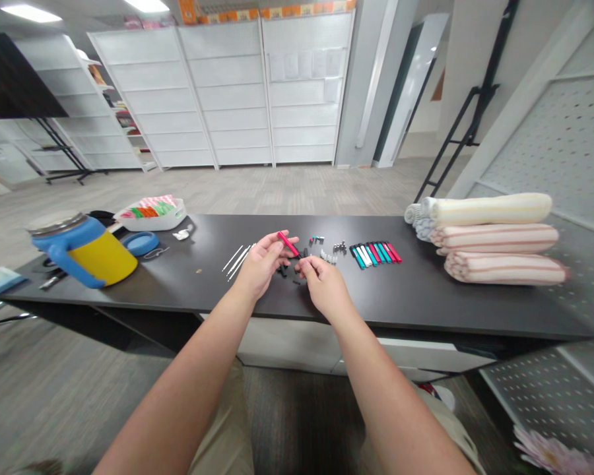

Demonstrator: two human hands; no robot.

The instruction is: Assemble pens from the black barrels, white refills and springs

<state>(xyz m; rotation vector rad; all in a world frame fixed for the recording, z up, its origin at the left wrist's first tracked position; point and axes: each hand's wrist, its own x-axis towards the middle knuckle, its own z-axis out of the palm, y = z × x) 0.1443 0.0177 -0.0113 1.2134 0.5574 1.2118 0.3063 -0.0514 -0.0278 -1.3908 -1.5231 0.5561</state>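
Note:
My left hand (263, 262) is raised a little over the black table (426, 297) and pinches a red pen barrel (288, 243) that points up and to the left. My right hand (321, 280) lies just beside it with its fingers curled down onto small black parts (283, 269) on the table; what it holds is hidden. Thin white refills (236, 260) lie to the left of my left hand. A row of several red, teal, white and black pen barrels (376, 253) lies to the right, with small metal and black bits (332, 251) between.
A yellow mug with a blue handle and lid (86, 254) stands at the table's left, beside a blue oval case (141, 243) and a white tray of coloured items (153, 214). Rolled and folded striped towels (495, 237) are stacked at the right. White shelving lines the back wall.

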